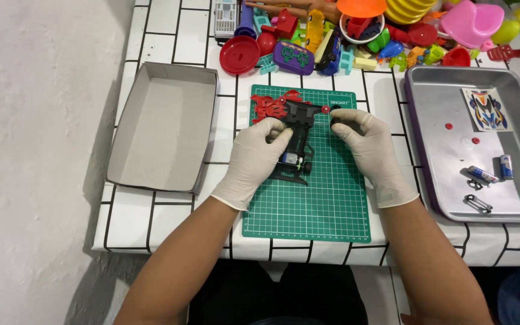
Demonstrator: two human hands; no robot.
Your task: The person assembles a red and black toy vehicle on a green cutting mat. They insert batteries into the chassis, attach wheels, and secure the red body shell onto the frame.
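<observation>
Black plastic makes up the toy car chassis [296,141] that lies on the green cutting mat [314,210] at the middle of the desk [164,210], and both white-gloved hands are on it. The left hand [253,157] curls over the chassis's left side, fingers wrapped round it to steady it; the right hand [365,141] pinches a small dark wheel [336,120] at the front right corner, just beside a small red hub [325,109]. By the look of it the build is only partly done: a small motor [290,159] already sits in the rear of the chassis and one small wheel shows at the back right, but the chassis has no body shell, and a red parts frame [270,107] with pieces on it lies touching its front left. To the right, a metal tray [422,132] holds what seems left to fit: a sticker sheet [486,109], two small red round parts [448,126], two batteries [492,170] and some small metal clips [478,203]. To the left, a shallow grey cardboard box lid [164,126] holds nothing. Along the far edge of the desk sits a heap of bright plastic toys [356,36], well apart from the hands.
</observation>
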